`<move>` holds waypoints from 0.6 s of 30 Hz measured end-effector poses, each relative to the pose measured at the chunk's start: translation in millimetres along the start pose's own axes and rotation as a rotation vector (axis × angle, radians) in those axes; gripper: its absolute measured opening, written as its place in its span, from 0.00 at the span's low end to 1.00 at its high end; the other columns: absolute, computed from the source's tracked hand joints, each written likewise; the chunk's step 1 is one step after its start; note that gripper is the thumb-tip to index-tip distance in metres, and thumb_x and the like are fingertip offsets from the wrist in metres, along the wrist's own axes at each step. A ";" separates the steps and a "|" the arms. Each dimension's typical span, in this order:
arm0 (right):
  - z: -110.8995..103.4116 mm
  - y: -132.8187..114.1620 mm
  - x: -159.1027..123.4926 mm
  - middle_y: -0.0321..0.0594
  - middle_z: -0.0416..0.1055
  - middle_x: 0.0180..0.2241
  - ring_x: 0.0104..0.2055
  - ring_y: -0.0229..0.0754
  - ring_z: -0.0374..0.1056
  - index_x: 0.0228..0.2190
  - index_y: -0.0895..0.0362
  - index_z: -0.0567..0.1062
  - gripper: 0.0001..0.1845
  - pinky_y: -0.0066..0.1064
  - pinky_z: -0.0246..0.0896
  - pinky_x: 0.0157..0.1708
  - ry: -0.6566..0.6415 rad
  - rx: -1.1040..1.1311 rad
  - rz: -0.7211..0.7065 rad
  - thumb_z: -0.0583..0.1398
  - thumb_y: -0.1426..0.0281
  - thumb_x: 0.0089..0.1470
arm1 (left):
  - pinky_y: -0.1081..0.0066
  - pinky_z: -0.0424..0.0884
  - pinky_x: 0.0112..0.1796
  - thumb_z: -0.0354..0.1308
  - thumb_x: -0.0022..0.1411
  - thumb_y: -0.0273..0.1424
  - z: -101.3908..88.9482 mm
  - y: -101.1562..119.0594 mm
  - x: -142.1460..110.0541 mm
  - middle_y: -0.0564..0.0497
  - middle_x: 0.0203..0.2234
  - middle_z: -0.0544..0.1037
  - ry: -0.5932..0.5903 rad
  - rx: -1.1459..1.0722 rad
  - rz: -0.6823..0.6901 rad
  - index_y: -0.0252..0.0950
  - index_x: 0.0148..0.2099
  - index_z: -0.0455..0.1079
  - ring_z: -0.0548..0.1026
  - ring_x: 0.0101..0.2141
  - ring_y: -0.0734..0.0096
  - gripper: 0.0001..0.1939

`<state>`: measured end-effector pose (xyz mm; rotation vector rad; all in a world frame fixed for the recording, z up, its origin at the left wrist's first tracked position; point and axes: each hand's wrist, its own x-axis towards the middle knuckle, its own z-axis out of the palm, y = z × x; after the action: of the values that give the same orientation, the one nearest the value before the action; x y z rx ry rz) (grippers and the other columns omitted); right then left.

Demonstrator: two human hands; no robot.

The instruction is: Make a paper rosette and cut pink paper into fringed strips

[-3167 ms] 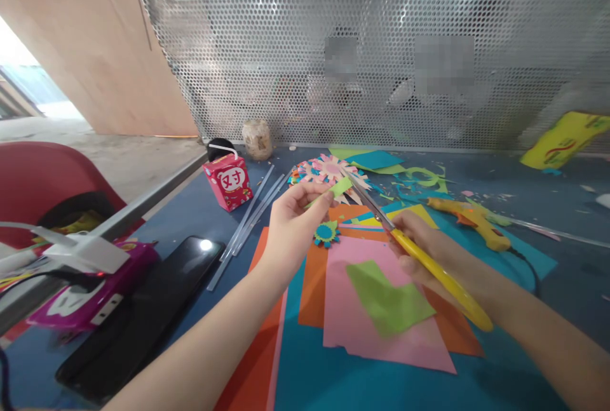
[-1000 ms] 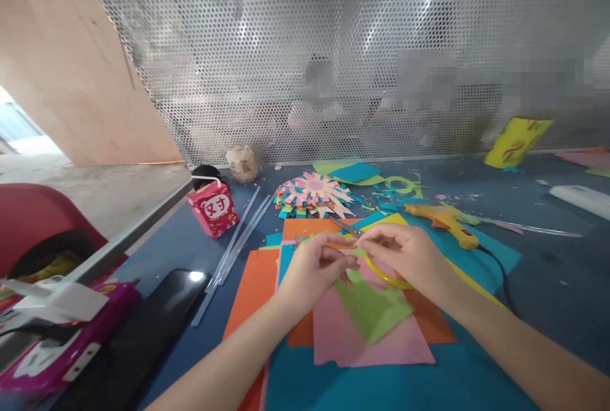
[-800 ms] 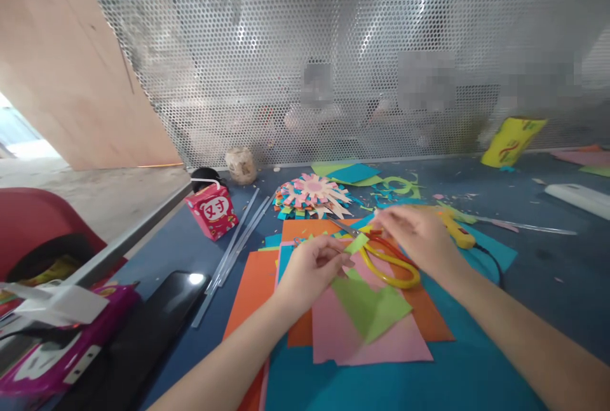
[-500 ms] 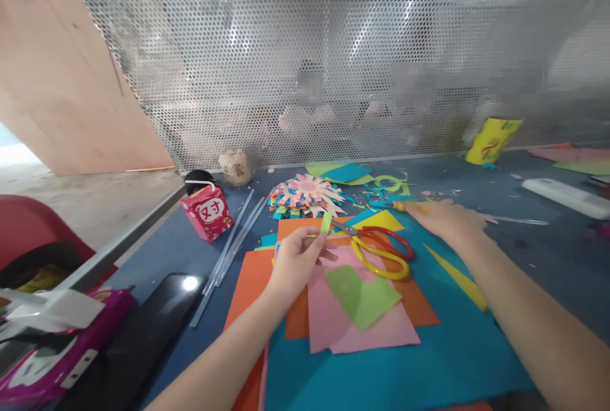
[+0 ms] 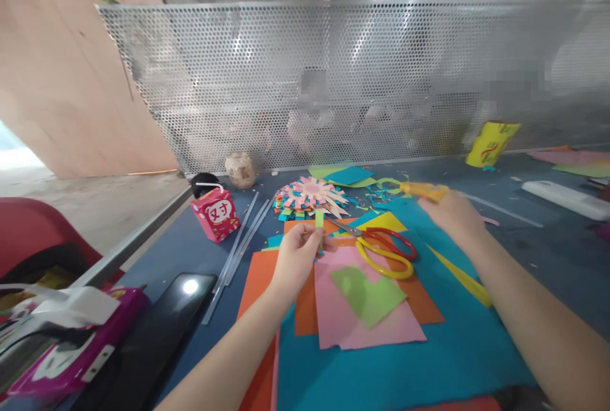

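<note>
Light-green paper strip [image 5: 319, 219] stands in the left hand's [image 5: 298, 251] closed pinch; just beyond sits a fringed paper flower [image 5: 312, 190], rightward lie scissors [image 5: 365, 233], and farther right the right hand [image 5: 455, 217] grasps a yellow hot-glue gun [image 5: 424, 190].

A dark blue table [image 5: 548, 265] is supporting a red drink carton [image 5: 218, 214], which is standing near its left edge. Close behind the carton, a black round object [image 5: 203, 183] and a pale rounded object [image 5: 239, 169] are resting. To its right, clear sticks [image 5: 233, 257] and then paper rosettes [image 5: 312, 192] are lying. A dark phone [image 5: 152, 335] is lying in front of it. Well to its right, a yellow packet [image 5: 493, 144] is standing.
</note>
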<state>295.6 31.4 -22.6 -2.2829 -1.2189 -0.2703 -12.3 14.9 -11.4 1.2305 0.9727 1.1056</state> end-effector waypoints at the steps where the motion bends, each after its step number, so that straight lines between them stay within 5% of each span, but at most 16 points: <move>1: -5.1 -5.8 -3.1 0.60 0.73 0.29 0.31 0.59 0.70 0.36 0.63 0.72 0.24 0.41 0.59 0.26 0.033 0.026 0.004 0.52 0.55 0.48 | 0.75 0.63 0.23 0.57 0.54 0.34 0.8 -0.8 -0.5 0.49 0.21 0.79 -0.009 0.002 0.001 0.35 0.27 0.61 0.77 0.23 0.70 0.09; 9: -21.5 -55.4 -40.8 0.48 0.71 0.32 0.37 0.55 0.69 0.33 0.54 0.61 0.17 0.38 0.63 0.33 0.220 0.219 -0.265 0.57 0.58 0.44 | 0.75 0.63 0.24 0.53 0.57 0.32 8.2 3.1 -9.0 0.51 0.17 0.78 -0.108 -0.001 -0.043 0.36 0.28 0.59 0.76 0.19 0.71 0.08; 18: -29.4 -62.2 -73.4 0.44 0.67 0.30 0.31 0.50 0.69 0.29 0.51 0.56 0.17 0.36 0.63 0.25 0.374 0.314 -0.509 0.60 0.59 0.44 | 0.74 0.63 0.25 0.51 0.58 0.29 11.3 11.7 -16.7 0.51 0.17 0.78 -0.152 0.005 -0.038 0.36 0.28 0.63 0.76 0.20 0.71 0.06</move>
<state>204.8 -8.7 -5.6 -1.5454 -1.4949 -0.6111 -6.1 -3.8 1.0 1.2760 0.8801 0.9664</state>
